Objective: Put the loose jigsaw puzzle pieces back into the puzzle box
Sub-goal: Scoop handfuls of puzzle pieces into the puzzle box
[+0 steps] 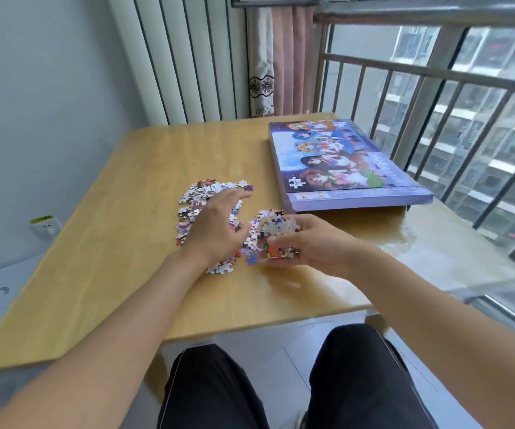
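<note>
**Head view: both hands in the puzzle pieces**

Head camera looks down on a wooden counter [119, 243]. At nine o'clock of centre, the left hand [215, 224] rests spread over the loose jigsaw pieces [200, 193]. Just right, the right hand [308, 243] cups a gathered clump of pieces [276, 227], fingers curled around it. At two o'clock lies the closed puzzle box [343, 165].
</note>
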Demonstrator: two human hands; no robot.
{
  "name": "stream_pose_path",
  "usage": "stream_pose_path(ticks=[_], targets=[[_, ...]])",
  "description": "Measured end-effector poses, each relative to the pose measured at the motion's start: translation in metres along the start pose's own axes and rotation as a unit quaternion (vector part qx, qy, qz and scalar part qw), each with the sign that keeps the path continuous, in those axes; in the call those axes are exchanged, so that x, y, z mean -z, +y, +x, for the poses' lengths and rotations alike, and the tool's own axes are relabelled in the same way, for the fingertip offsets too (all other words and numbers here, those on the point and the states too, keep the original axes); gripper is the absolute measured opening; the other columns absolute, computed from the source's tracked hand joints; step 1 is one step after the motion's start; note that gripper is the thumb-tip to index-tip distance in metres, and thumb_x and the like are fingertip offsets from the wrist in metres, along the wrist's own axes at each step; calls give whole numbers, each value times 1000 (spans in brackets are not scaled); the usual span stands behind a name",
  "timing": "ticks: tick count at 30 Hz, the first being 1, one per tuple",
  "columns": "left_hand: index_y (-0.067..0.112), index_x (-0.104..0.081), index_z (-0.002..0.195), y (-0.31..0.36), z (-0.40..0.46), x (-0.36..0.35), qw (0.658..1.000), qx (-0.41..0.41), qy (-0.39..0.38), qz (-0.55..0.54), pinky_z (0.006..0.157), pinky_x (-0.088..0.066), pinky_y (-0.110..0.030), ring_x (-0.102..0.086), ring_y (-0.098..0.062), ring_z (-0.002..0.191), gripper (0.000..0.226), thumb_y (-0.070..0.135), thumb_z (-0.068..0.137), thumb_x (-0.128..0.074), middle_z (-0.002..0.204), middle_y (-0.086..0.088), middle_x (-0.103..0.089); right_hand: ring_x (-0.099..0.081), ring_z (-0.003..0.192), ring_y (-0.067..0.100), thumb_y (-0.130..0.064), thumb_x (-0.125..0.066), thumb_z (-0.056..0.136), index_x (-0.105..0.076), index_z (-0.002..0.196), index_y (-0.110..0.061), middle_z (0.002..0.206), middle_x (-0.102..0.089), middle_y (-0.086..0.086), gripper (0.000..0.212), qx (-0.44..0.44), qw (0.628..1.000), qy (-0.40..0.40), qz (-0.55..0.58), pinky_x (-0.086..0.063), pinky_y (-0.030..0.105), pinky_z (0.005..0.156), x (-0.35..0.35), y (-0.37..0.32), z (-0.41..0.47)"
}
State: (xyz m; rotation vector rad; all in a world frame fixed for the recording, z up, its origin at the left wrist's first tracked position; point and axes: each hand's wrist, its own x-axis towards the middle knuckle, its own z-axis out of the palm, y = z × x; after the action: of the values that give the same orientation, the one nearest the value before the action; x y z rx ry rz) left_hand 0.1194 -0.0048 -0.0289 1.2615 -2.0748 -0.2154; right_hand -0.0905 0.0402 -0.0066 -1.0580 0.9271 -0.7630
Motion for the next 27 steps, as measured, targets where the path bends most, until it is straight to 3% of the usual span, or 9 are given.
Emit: stream_pose_path(ticks=[5,8,10,12,14,17,23,27], targets=[[18,-55,138,37,33,-27,999,-18,-44,12,103,-38,-29,-50,-20,128,59,27,83,-77,137,-2,-58,-70,98,33,3,-64,94,-68,112,-3,104,-70,19,20,-9,999,28,-13,-61,41,84,27,9,-26],[17,-62,132,55,56,-42,997,-17,-71,32,102,-43,-33,-54,-22,125,53,17,81,-76,135,-2,-62,-70,101,35,2,-65,93,-67,112,-2,104,-71,19,19,-24,999,41,9,-61,43,87,47,11,-38],[17,-73,112,62,67,-48,997,-10,-63,32,85,-51,-35,-63,-26,108,36,6,78,-70,115,-3,-71,-71,100,34,1,-66,93,-68,112,-2,104,-72,18,20,-33,998,46,23,-61,41,83,57,9,-44],[17,-76,91,66,76,-52,1000,20,-15,-5,67,-49,-36,-65,-29,85,8,16,87,-69,89,-4,-72,-72,99,33,1,-67,92,-69,112,-2,105,-73,18,21,-38,997,57,39,-61,39,79,69,6,-49],[15,-77,92,70,88,-51,996,57,44,-59,62,-47,-30,-62,-25,77,14,27,93,-69,87,-4,-73,-72,100,33,1,-68,91,-67,116,1,110,-71,21,25,-37,995,69,61,-61,39,78,80,0,-50],[15,-78,103,77,102,-42,991,65,77,-85,56,-34,-5,-55,-13,72,20,30,91,-72,84,3,-69,-72,103,36,1,-70,90,-60,121,6,118,-65,27,33,-34,987,84,129,-61,40,79,90,-15,-44],[13,-77,102,93,113,-28,993,29,83,-78,60,-40,-12,-60,-12,73,19,27,91,-72,87,3,-73,-71,102,40,2,-67,91,-53,127,5,125,-62,32,39,-31,967,121,222,-62,38,73,100,-57,-21],[12,-78,104,101,114,-24,992,18,88,-90,73,-55,-34,-68,-22,82,21,28,91,-72,92,-3,-76,-67,106,45,6,-65,90,-54,124,1,124,-59,30,37,-22,957,159,241,-62,43,69,100,-75,-12]])
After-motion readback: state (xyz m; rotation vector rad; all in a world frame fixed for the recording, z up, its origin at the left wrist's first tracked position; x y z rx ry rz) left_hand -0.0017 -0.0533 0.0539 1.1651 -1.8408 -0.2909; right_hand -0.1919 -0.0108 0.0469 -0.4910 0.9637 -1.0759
